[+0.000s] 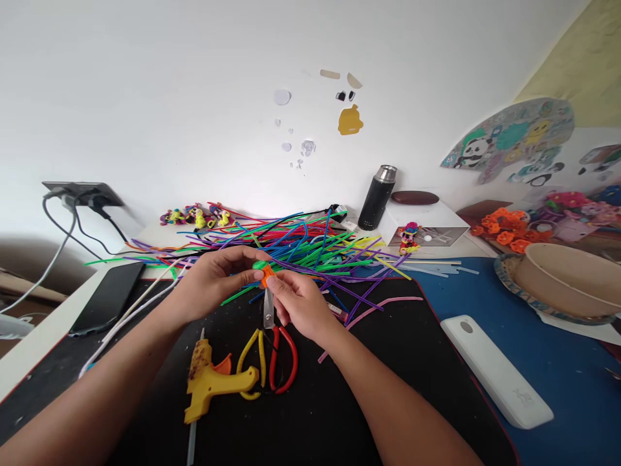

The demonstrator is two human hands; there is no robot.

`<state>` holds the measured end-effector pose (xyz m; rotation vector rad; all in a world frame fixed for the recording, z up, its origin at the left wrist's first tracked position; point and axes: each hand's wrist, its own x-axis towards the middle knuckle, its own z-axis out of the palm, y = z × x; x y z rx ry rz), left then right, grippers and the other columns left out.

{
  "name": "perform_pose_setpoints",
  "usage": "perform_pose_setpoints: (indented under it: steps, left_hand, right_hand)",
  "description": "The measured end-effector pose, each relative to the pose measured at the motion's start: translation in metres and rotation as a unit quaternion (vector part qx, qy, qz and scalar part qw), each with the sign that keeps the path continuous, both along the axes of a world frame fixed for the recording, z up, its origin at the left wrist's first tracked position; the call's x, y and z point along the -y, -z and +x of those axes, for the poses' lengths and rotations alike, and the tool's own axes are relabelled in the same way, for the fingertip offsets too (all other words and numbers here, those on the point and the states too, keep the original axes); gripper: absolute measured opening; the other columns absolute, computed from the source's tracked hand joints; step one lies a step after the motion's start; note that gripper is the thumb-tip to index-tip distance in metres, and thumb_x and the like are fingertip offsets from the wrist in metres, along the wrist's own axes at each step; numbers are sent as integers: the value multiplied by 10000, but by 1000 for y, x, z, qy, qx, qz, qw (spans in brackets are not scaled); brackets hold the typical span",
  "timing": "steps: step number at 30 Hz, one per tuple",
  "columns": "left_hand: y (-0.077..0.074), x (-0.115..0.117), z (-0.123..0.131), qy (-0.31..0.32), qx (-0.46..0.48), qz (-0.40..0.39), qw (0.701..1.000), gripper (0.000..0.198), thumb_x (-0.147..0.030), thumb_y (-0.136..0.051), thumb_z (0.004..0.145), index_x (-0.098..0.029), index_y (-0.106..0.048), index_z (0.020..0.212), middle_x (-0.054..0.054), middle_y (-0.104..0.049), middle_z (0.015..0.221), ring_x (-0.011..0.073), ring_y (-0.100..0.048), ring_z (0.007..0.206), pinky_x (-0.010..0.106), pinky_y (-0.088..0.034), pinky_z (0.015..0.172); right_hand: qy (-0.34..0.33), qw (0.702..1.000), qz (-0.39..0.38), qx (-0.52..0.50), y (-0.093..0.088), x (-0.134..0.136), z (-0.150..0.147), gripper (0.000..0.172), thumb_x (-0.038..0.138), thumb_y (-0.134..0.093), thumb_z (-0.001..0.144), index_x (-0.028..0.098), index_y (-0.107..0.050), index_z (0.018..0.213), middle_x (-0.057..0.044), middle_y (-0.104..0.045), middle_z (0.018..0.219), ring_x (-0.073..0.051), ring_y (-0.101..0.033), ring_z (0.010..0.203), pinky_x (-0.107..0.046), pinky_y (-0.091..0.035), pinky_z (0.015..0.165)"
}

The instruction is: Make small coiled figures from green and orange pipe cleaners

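Note:
My left hand pinches the green top of a small orange and green fuzzy craft piece. From the other side, my right hand grips its orange part between thumb and fingers. Exactly what the piece is I cannot make out, as fingertips cover some of it. Just below the hands lie scissors with one yellow and one red handle loop. A yellow glue gun with an orange trigger rests on the black mat to their left. Behind the hands spreads a heap of coloured pipe cleaners.
At left lie a black phone and cables below a wall socket. Small fuzzy figures and a black flask stand along the wall. On the right are a white power bank, a beige bowl and orange flowers.

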<state>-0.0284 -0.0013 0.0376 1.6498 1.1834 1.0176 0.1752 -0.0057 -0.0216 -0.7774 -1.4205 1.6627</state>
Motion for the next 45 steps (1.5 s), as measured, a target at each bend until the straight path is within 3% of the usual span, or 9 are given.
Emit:
perform_pose_setpoints:
  steps: [8,15,21,24,31,34,37,45]
  left_hand:
    - [8,0,6,-10,72,-56,996,429,-514,-965,771,-207,-858,1052,80,-839,951,253,-776,856,403,-662,839]
    - [18,-3,9,-23,155,-106,982,527,-430,-997,747,-232,-822,1203,55,-809,960,200,-732,827,322,-604,780]
    - [17,-2,14,-8,118,-136,984,431,-572,-995,692,-198,-824,819,42,-734,794,170,-603,697,294,-523,656]
    - [16,0,17,-11,127,-143,981,410,-589,-976,713,-213,-834,797,50,-745,796,187,-617,711,323,-545,692]
    - [14,-3,12,-54,173,-119,976,380,-542,-925,788,-207,-862,955,118,-855,1048,317,-775,996,444,-623,938]
    - [13,-4,7,-72,219,-102,968,336,-488,-939,794,-200,-866,950,110,-855,1027,289,-776,957,399,-641,896]
    - [12,-2,7,-53,252,-135,957,331,-467,-962,786,-182,-861,924,92,-838,948,238,-763,835,337,-644,798]
    - [12,4,20,-24,255,-176,950,363,-479,-1012,738,-175,-855,860,45,-773,821,178,-707,711,265,-597,674]
  right_hand:
    - [43,996,53,58,1,2,1,497,670,-585,1046,202,-698,920,82,-515,516,-118,-472,434,-266,-405,531]
    - [80,991,66,87,4,2,-1,499,686,-583,1038,214,-691,918,69,-503,531,-134,-471,459,-275,-362,513]
    - [97,986,83,112,6,1,0,467,672,-592,1033,229,-651,899,66,-498,563,-138,-463,487,-286,-335,530]
    - [91,986,82,113,6,1,0,456,670,-606,1025,230,-652,916,65,-504,584,-138,-476,498,-282,-339,529]
    - [80,991,73,81,5,2,-2,411,619,-633,1021,219,-663,930,70,-498,622,-114,-458,466,-267,-336,491]
    - [83,994,52,41,4,0,-3,447,652,-631,1012,215,-656,921,87,-477,575,-108,-440,425,-256,-339,457]
    - [96,995,33,14,3,-3,-2,482,693,-642,989,218,-636,908,95,-485,530,-105,-426,402,-243,-343,437]
    - [149,988,3,-27,-3,-10,3,518,734,-720,899,225,-630,928,101,-491,529,-108,-445,396,-239,-341,409]
